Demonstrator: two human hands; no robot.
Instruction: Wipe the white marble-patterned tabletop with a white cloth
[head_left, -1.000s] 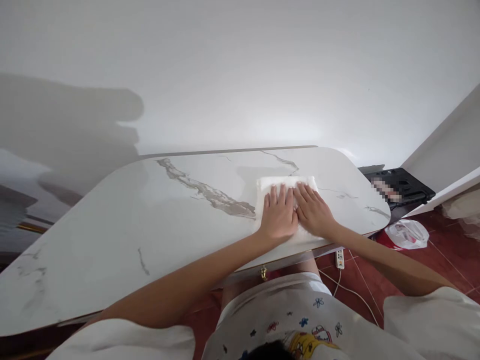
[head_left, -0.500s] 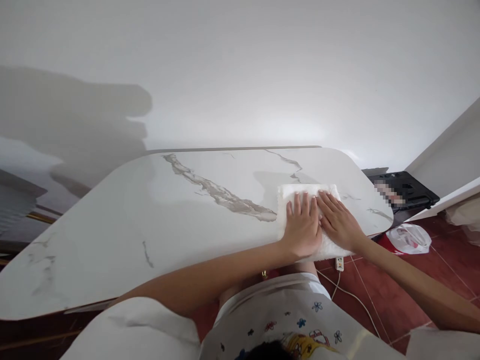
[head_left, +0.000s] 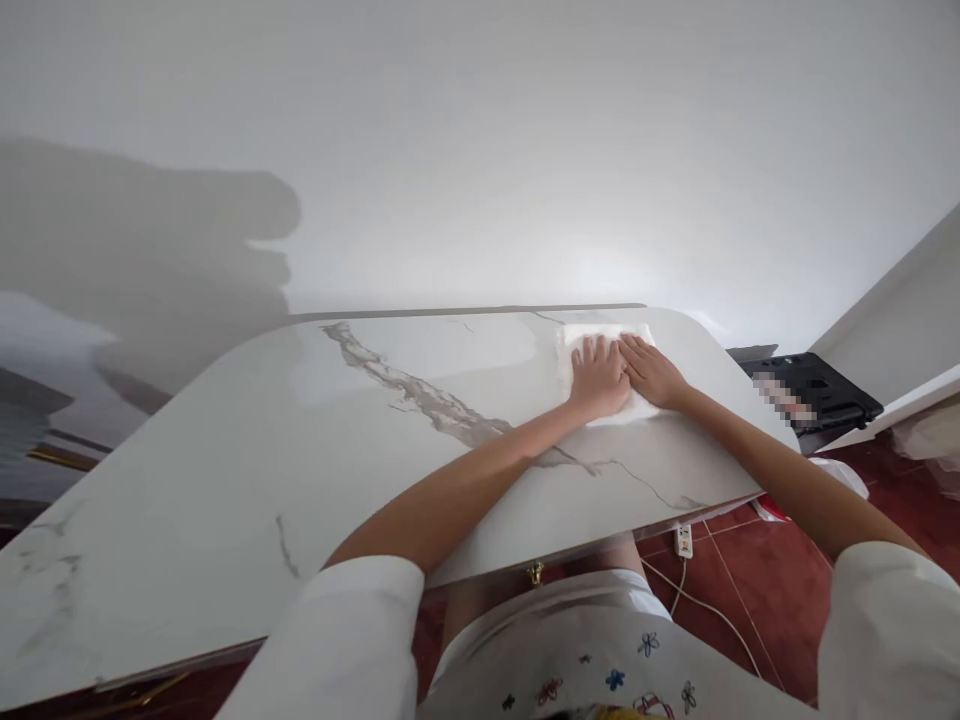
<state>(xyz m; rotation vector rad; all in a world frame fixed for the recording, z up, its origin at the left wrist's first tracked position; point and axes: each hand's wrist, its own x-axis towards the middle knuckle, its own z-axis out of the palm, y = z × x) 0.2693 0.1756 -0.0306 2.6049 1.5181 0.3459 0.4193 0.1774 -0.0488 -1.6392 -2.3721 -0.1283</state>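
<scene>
Two hands, one cloth: where does each lie? — Student

Both lie on the white cloth (head_left: 574, 338), which sits on the marble table (head_left: 300, 450) near its far right corner, close to the wall-side edge. The left hand (head_left: 598, 378) and the right hand (head_left: 651, 370) press side by side, touching or nearly so, palms down. Their fingers are stretched out flat rather than curled round the cloth, so nothing is gripped. — Instructor

What has changed over the last second? — Student

The cloth has travelled with both hands on it. A second ago it lay at mid-depth on the right part of the table. Half a second ago it was drawn back to the near edge. Now it is pushed out to the far edge, with both arms at full stretch. The hand posture is the same throughout. As a judgement, the right-hand strip of the top has been passed over from near edge to far, while the long veined stretch to the left shows no contact in these views. — Instructor

What lies about the table? — Student

To its right, on the red tiled floor (head_left: 750, 590), are a power strip (head_left: 682, 540) and its white cable (head_left: 709, 610). Beyond the corner sits a black device (head_left: 821, 395). — Instructor
</scene>
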